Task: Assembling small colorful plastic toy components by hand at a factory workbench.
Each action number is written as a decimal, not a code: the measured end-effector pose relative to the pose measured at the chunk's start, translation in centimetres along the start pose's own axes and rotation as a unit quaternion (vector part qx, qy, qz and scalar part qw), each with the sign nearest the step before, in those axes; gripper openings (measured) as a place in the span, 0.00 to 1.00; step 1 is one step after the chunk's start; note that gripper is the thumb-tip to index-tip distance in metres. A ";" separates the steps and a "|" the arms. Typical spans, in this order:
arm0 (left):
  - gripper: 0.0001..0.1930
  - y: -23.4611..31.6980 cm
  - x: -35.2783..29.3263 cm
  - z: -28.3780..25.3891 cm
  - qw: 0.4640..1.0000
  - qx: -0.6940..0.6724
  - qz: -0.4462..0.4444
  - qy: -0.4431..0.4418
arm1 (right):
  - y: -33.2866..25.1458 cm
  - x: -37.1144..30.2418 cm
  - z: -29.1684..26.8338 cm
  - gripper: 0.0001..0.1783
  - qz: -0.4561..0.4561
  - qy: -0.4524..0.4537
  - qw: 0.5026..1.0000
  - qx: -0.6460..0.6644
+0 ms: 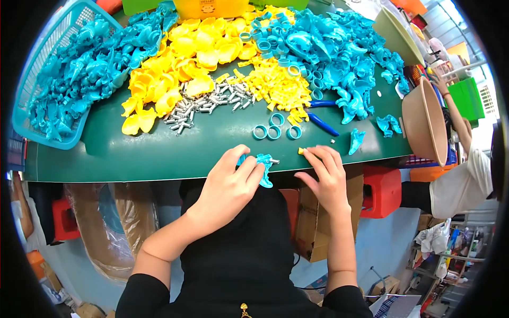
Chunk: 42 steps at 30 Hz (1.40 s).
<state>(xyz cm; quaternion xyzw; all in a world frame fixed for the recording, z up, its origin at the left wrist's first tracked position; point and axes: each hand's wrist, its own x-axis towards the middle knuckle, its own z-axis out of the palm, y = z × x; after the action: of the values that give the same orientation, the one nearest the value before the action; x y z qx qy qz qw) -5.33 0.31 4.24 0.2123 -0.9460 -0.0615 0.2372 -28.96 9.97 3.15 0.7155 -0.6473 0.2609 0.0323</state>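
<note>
My left hand (229, 183) is closed around a teal moulded plastic part (265, 168), held over the table's near edge. A silver metal pin (274, 161) sticks out of the part's right side. A little to the right, the fingertips of my right hand (326, 177) touch a small yellow plastic piece (300, 151); its thumb stands well apart from the fingers. Beyond my hands lie several teal rings (274, 132). Blue-handled pliers (322, 124) rest to the right of these rings. Loose teal parts (357, 141) lie right of my right hand.
Across the green table (106, 161) spread heaps of yellow shells (159, 87), metal pins (212, 100), small yellow pieces (278, 85) and teal parts (334, 53). A blue basket (69, 139) stands left, a tan tub (424, 122) right. Another person's arm (456, 108) reaches in at right.
</note>
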 end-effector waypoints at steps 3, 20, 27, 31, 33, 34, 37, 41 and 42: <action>0.19 0.2 0.1 0.6 1.000 0.019 0.000 0.001 | -0.2 -1.3 0.8 0.19 -0.009 0.080 0.996 0.042; 0.05 1.7 -0.2 3.5 0.992 0.048 -0.010 0.115 | -7.2 0.8 4.4 0.07 0.166 0.129 0.972 0.106; 0.08 0.2 -1.5 2.1 0.992 0.082 0.028 0.089 | -7.1 0.3 2.7 0.10 0.113 0.064 0.987 0.096; 0.14 -1.3 -2.7 0.9 0.989 0.108 0.028 0.093 | -4.2 4.4 1.4 0.10 0.145 0.108 0.975 0.127; 0.14 -1.4 -2.8 1.1 0.989 0.099 0.015 0.111 | -1.9 7.0 1.5 0.09 0.106 0.096 0.985 0.095; 0.14 -1.2 -3.0 1.4 0.989 0.086 0.004 0.117 | -1.3 8.2 1.9 0.09 0.080 0.085 0.989 0.094; 0.17 -0.4 -3.0 1.6 0.991 0.015 -0.062 0.117 | -1.1 11.3 3.2 0.08 0.039 0.038 0.991 0.120; 0.16 -0.9 -3.1 2.6 0.988 -0.008 -0.077 0.132 | -1.5 14.1 5.1 0.09 -0.022 -0.014 0.998 0.063; 0.16 -1.1 -3.1 2.5 0.988 -0.005 -0.078 0.134 | -1.6 14.6 5.3 0.09 -0.052 -0.035 0.998 0.013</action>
<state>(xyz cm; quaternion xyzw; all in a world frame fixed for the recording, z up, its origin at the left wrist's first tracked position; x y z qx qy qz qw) -3.68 0.72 0.47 0.2904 -0.8859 -0.0556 0.3574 -25.30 -5.06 5.07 0.7574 -0.6062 0.2421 0.0136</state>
